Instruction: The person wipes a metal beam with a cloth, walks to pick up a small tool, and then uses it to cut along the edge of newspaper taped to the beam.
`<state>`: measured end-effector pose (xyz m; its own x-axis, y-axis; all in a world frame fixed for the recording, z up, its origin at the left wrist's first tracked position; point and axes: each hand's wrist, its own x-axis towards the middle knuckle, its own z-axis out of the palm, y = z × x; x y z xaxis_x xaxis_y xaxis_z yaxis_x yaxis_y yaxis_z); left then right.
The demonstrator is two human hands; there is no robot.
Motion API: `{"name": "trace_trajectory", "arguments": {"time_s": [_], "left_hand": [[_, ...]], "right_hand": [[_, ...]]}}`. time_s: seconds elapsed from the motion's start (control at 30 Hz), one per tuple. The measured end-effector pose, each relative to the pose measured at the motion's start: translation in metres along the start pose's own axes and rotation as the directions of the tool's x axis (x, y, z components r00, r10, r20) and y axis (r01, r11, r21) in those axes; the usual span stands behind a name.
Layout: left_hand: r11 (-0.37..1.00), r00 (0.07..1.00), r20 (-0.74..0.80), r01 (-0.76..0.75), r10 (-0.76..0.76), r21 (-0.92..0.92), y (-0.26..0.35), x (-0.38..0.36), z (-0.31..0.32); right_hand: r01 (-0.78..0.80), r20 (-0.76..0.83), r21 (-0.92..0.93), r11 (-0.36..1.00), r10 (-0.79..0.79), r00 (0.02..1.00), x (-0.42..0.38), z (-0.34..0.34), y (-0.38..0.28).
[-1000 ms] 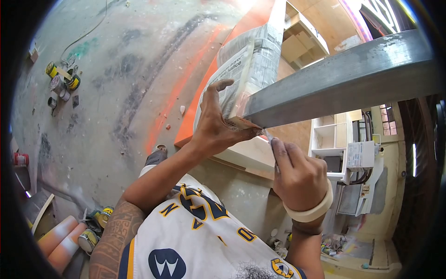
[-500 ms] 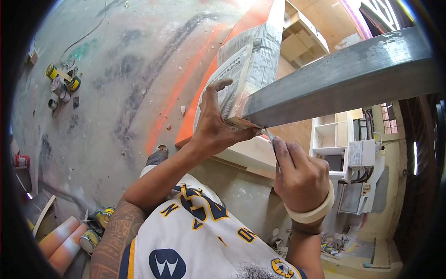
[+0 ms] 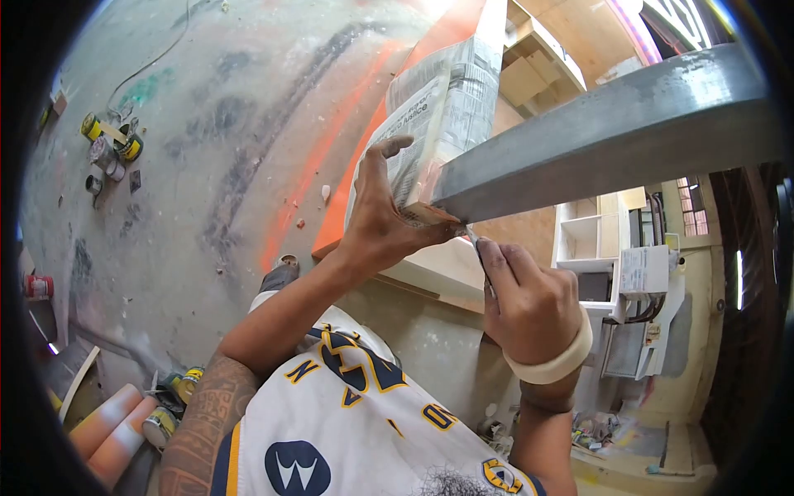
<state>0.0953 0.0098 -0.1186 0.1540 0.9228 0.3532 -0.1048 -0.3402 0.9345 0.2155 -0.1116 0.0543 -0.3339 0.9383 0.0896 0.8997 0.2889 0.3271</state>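
My left hand [image 3: 379,217] rests against the end of a newspaper-covered piece [image 3: 413,124], thumb along its lower edge and fingers curved apart around the side. My right hand [image 3: 529,298] is closed on a thin blade-like tool [image 3: 474,240], whose tip touches the corner by my left thumb. A roll of masking tape [image 3: 552,354] circles my right wrist. Beside the wrapped piece, a long grey beam [image 3: 612,136] runs from that corner to the upper right.
Paint cans [image 3: 130,147] stand on the stained floor at the left, with more cans [image 3: 160,427] at the lower left. An orange board [image 3: 332,231] lies beyond my left hand. White shelving [image 3: 581,240] stands at the right.
My right hand and the tool have shifted slightly left and up along the corner. The beam's near end appears a little higher. My left hand has barely moved.
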Motion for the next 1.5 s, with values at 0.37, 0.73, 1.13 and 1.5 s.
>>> {"name": "trace_trajectory", "arguments": {"time_s": [0.37,0.73,1.13,1.5], "left_hand": [[1.000,1.000,-0.004,-0.028,0.028,0.003,-0.004,0.002,0.001],[1.000,1.000,-0.004,0.009,-0.009,0.016,-0.005,0.003,0.001],[0.997,1.000,-0.004,0.006,-0.007,-0.081,-0.001,0.003,0.001],[0.999,1.000,0.015,0.020,-0.019,-0.027,0.000,0.003,-0.002]], "right_hand": [[0.002,-0.003,0.030,1.000,-0.002,1.000,0.003,0.004,0.005],[0.122,-0.022,-0.023,0.992,-0.123,0.992,0.001,0.002,0.010],[0.058,-0.031,0.070,0.996,-0.055,0.998,0.006,0.004,0.010],[0.082,-0.034,0.031,0.996,-0.081,0.996,0.011,0.001,0.006]]}}
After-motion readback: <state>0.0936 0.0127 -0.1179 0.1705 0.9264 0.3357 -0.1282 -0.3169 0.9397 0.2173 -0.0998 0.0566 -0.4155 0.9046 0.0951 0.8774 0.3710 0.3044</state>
